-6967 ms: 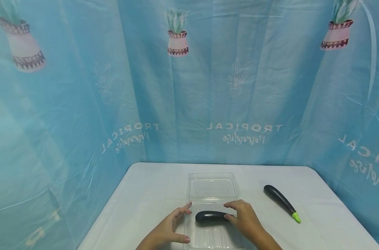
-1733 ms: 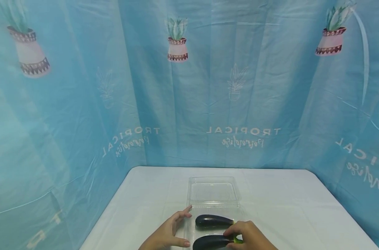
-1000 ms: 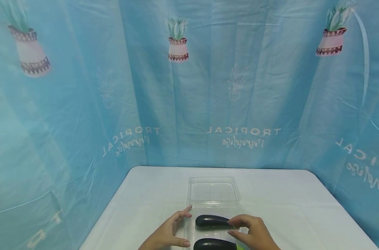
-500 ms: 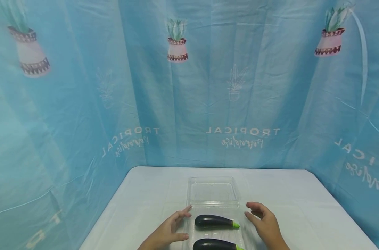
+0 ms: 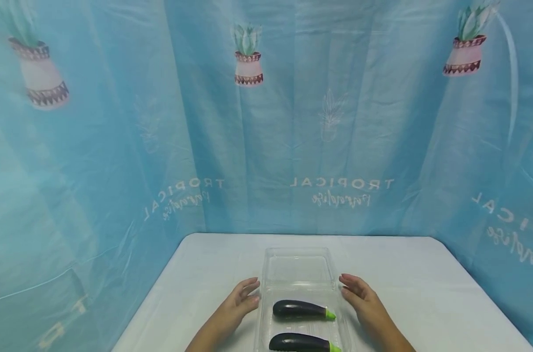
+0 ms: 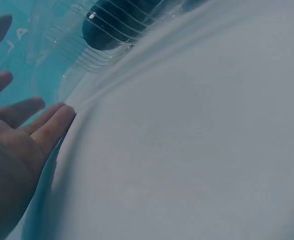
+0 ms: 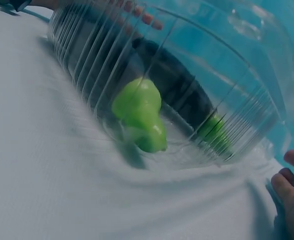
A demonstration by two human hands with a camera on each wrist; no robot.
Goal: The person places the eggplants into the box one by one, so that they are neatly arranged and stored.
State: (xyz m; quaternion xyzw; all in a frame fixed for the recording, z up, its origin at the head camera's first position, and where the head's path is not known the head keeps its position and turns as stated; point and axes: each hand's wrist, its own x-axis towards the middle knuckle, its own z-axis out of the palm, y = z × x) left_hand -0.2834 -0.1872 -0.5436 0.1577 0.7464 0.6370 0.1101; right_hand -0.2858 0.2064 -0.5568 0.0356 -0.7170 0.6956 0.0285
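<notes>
As your two hands frame the clear plastic container [image 5: 299,294], neither holds anything: the left hand [image 5: 236,307] sits just off its left side, the right hand [image 5: 365,300] just off its right. You have the left fingers loosely spread, thumb parted from them; the right ones bend gently, with a gap between fingertips and thumb. Whether any tip touches the plastic is too close to call.

Now look at the line that counts: the container's long axis runs straight away from you, right between both sets of fingers, and neither hand is clearly nearer. Your fingertips stand about level with the hinge, so the folded-back lid [image 5: 297,265] lies mostly beyond them on the white table [image 5: 407,274]. Nearer you than the fingertips, the far eggplant [image 5: 299,309] and the near eggplant [image 5: 297,341] lie crosswise inside, blunt ends toward your left fingers, green caps toward your right.
</notes>
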